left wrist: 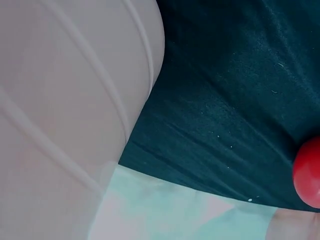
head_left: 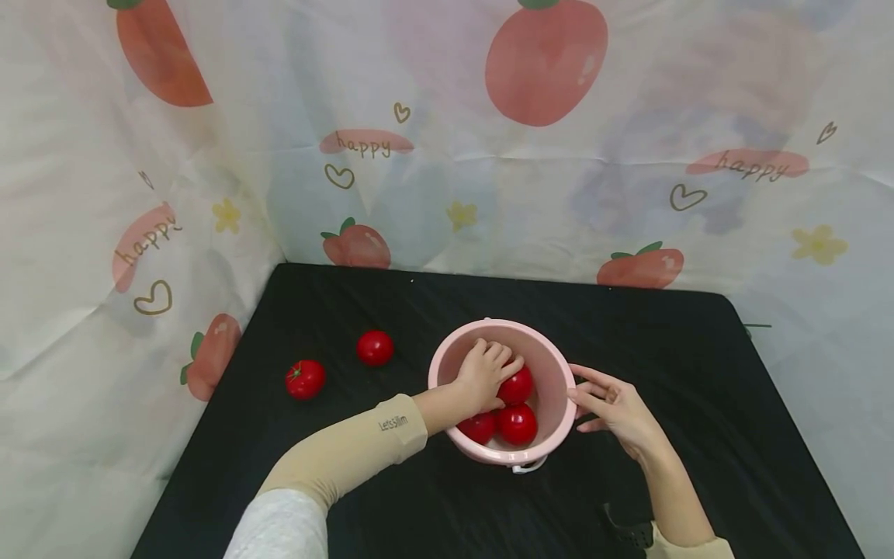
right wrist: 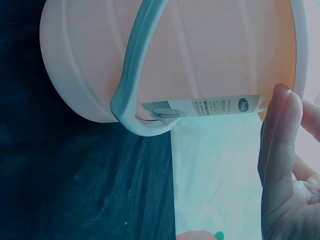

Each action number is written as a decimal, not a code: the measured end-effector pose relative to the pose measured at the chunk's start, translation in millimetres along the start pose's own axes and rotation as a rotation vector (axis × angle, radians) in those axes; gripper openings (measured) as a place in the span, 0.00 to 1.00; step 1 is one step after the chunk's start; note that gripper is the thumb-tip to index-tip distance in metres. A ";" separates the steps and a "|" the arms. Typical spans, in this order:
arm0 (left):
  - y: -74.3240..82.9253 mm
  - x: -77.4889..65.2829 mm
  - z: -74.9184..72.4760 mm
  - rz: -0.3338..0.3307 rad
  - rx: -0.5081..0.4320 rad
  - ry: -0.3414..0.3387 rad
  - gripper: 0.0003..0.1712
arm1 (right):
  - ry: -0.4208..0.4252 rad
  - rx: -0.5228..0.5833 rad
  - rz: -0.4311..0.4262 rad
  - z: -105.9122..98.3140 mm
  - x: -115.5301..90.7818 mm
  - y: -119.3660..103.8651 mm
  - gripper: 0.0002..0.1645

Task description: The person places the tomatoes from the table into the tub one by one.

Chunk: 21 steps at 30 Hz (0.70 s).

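A pink bucket [head_left: 447, 349] stands on the black cloth, with several red tomatoes inside. My left hand [head_left: 482, 376] reaches in over the near left rim. Its fingers curl over the upper tomato [head_left: 518, 386], while a second tomato [head_left: 518, 425] and a third tomato [head_left: 478, 428] lie at the bottom beside it. On the bucket's right side, my right hand [head_left: 615, 407] pinches the rim between thumb and fingers. The right wrist view has the fingertips [right wrist: 286, 112] at the rim, near a label on the bucket's outer wall.
Two more tomatoes lie left of the bucket, one tomato [head_left: 305, 380] with a green stem and another tomato [head_left: 375, 348] farther back. The bucket's handle [right wrist: 132, 75] hangs along its side. A printed curtain [head_left: 433, 178] rises behind the black table [head_left: 335, 295].
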<state>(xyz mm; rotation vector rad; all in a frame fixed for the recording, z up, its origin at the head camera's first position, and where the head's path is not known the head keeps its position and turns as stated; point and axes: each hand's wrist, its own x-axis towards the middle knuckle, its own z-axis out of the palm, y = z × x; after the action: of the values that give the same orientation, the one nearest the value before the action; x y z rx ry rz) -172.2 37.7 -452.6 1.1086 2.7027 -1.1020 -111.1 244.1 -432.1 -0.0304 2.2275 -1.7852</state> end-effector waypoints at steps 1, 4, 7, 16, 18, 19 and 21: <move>0.3 -0.4 0.0 -0.002 0.011 -0.008 0.53 | -0.001 -0.001 -0.001 0.0 -0.1 -0.2 0.34; 0.6 -1.2 -0.4 -0.004 0.026 -0.010 0.53 | -0.003 -0.001 -0.004 0.0 -0.3 -0.5 0.33; 0.1 -1.8 -0.9 -0.004 0.021 -0.006 0.53 | -0.003 0.003 -0.002 0.0 -0.5 -0.8 0.33; -14.1 -17.1 -4.2 -0.046 -0.215 0.133 0.53 | 0.005 0.000 0.019 -0.1 -1.9 -1.7 0.34; -22.1 -25.5 -4.4 -0.064 -0.300 0.203 0.52 | 0.005 0.000 0.019 -0.3 -2.1 -2.0 0.34; -27.0 -30.1 -4.2 -0.077 -0.335 0.238 0.50 | 0.004 0.000 0.018 -0.3 -2.0 -2.2 0.34; -38.1 -40.2 -2.7 -0.116 -0.394 0.302 0.48 | 0.002 0.001 0.015 -0.5 -1.9 -2.4 0.34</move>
<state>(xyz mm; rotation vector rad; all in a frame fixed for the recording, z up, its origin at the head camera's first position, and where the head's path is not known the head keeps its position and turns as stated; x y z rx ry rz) -165.3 -4.1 -416.8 1.1350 3.0552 -0.3970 -109.7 244.3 -429.2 -0.0115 2.2218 -1.7794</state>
